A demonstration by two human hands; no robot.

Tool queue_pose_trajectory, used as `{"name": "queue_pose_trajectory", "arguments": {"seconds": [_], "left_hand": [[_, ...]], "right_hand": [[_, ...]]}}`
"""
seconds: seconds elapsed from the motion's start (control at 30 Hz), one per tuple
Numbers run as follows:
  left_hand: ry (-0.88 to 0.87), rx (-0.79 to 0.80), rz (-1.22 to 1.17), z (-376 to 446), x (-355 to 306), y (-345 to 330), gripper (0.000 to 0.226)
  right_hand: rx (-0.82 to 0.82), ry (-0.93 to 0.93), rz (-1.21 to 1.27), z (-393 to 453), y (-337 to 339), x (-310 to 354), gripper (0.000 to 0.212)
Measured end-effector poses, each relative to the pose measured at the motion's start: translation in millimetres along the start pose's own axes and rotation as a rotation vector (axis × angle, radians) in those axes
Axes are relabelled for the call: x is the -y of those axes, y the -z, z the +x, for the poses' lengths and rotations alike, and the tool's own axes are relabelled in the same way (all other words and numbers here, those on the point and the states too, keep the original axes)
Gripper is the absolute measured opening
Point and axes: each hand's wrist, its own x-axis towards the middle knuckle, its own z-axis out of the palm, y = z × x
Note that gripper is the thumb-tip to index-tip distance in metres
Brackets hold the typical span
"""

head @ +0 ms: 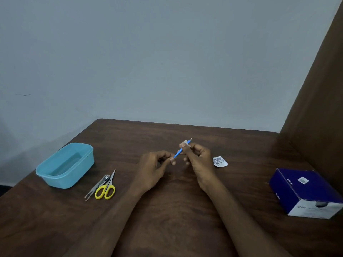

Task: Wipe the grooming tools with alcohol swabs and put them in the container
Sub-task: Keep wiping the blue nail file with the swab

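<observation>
I see my left hand [157, 164] pinching the low end of the blue tool [178, 152] above the middle of the table [185, 210], my right hand [194, 154] pinching a swab [183, 143] around it. Its long axis points up toward the far right corner. A hard rub could flick it loose.

Above the worktop [172, 201], the left hand [154, 169] pinches the lower end of a blue tool [177, 153] while the right hand [196, 156] presses a swab [183, 144] round its upper end. A blue container [65, 166] stands at the left, with scissors [106, 188], clippers [106, 178] and tweezers [92, 191] just beside it. A torn wrapper [220, 161] and a box [306, 191] lie at the right.
</observation>
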Motion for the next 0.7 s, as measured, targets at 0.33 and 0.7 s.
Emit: {"name": "queue_pose_trajectory", "arguments": {"seconds": [0.33,0.7], "left_hand": [[-0.014,0.010,-0.018,-0.4,-1.5,2.0,0.021],[-0.004,-0.008,0.007,-2.7,-3.3,2.9,0.016]], "right_hand": [[0.061,0.014,-0.034,-3.4,-0.3,2.8,0.028],[0.105,0.014,-0.076,-7.4,1.6,4.7,0.016]]}}
